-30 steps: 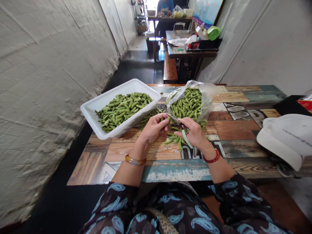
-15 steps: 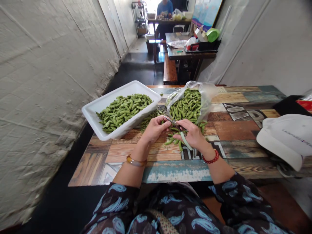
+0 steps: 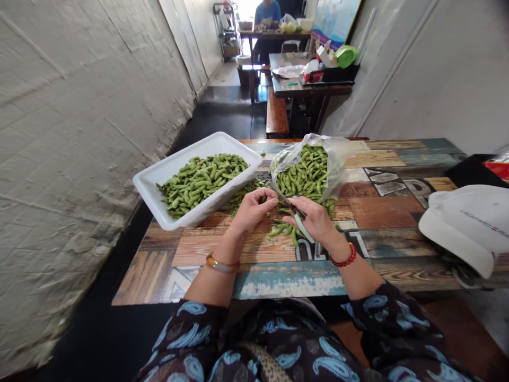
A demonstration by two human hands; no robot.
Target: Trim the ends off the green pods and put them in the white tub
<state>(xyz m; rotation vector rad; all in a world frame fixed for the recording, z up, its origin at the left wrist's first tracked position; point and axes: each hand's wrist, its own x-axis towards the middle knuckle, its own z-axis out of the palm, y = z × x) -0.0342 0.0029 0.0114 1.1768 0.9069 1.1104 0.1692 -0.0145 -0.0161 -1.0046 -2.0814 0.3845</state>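
Observation:
My right hand point(image 3: 314, 216) is closed round a pair of scissors point(image 3: 301, 227) with pale green handles. Their dark blades point up and left, close to the fingertips of my left hand point(image 3: 254, 208). Those left fingers are pinched together on an edamame pod, mostly hidden by them. Just beyond my hands, a clear plastic bag point(image 3: 337, 154) lies open with many green edamame pods point(image 3: 304, 172) in it. Loose pods point(image 3: 288, 229) lie on the table beneath my hands. To the left, a white plastic tub point(image 3: 153, 199) holds a heap of pods point(image 3: 202, 183).
Small green trimmings point(image 3: 247, 192) lie between tub and bag. A white cap point(image 3: 463, 220) rests at the right of the patterned wooden table point(image 3: 382, 212). Ahead are a bench point(image 3: 277, 112), a second table point(image 3: 308, 89) and a person in blue point(image 3: 268, 13) at a farther table.
The scissors' blades have swung slightly away from my left fingertips, their tips now a little farther up. Both hands stay in nearly the same place.

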